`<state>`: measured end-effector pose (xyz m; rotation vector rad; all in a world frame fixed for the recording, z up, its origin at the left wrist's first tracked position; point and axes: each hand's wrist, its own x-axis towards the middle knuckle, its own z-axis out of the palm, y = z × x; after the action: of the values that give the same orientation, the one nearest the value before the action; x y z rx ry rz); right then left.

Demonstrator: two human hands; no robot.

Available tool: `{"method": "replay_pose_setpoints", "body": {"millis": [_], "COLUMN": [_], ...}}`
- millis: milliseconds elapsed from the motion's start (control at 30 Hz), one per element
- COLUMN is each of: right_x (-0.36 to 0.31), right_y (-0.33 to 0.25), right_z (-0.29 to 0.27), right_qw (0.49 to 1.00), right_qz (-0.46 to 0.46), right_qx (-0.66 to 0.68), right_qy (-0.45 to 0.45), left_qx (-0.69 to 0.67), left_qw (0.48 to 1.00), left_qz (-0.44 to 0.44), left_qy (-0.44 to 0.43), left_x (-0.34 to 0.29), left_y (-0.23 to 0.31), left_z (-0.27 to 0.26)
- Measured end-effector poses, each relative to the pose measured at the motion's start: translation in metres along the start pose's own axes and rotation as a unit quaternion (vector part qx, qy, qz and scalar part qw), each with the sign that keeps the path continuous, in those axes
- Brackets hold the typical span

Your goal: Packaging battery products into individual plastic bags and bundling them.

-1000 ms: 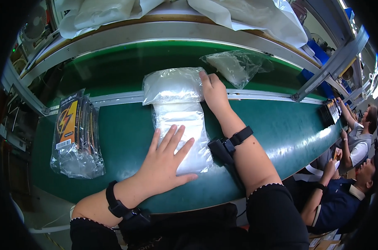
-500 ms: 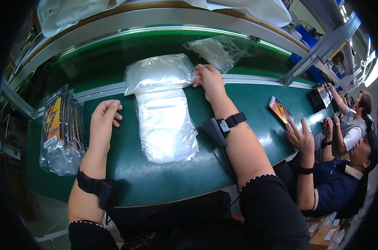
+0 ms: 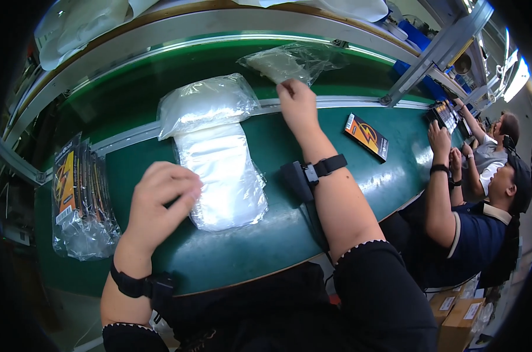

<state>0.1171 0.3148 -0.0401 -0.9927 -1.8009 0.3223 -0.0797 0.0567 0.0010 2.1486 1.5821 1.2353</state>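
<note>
Because the film in the stack (image 3: pixel 225 182) looks thin and slick, I'd worry first about the left grip (image 3: pixel 163 202), poised at the stack's left edge, fingers bent and thumb tip close to them; whether they meet or hold anything, I can't tell. A pinch there could lift several layers at once or skew the pile. The right grip (image 3: pixel 300 105), beyond the stack's far right, has thumb and forefinger drawn near each other, and I can't make out anything between them. If that forearm swung right, it could knock the box (image 3: pixel 367 138), and the cable (image 3: pixel 317 226) trailing from its wrist might snag something.

As for containers, a plump clear pack (image 3: pixel 207 105) lies left of the right grip, overlapping the stack's far end, with something pale inside. Just past the right grip's fingertips, a loose bag (image 3: pixel 289 61) has whitish contents; touching or not, I can't say. Left of the left grip, on the worktop (image 3: pixel 248 258), a clear sack (image 3: pixel 87 237) holds a row of dark boxes (image 3: pixel 96 185), near enough for that arm to shove it.
</note>
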Motion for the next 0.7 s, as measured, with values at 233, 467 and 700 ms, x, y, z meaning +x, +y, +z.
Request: {"method": "replay_pose_setpoints", "body": {"millis": [233,467,700], "right_x": [-0.019,-0.047,-0.068], "right_y": [0.027,0.036,-0.02], "right_z": [-0.089,-0.123,-0.114], "right_qw": [0.947,0.901,0.963], "right_qz": [0.033,0.043,0.063], "right_qx": [-0.319,-0.41,-0.219], "right_qy": [0.031,-0.134,-0.145], "left_qx": [0.02,0.077,0.058], "left_qw": [0.991,0.988,0.994], "left_qz": [0.02,0.055,0.035], "left_qy": [-0.13,-0.126,-0.084], "left_x": [-0.009,-0.008,-0.009], "left_y": [0.013,0.016,0.016], "left_z": [0.002,-0.003,0.007]}}
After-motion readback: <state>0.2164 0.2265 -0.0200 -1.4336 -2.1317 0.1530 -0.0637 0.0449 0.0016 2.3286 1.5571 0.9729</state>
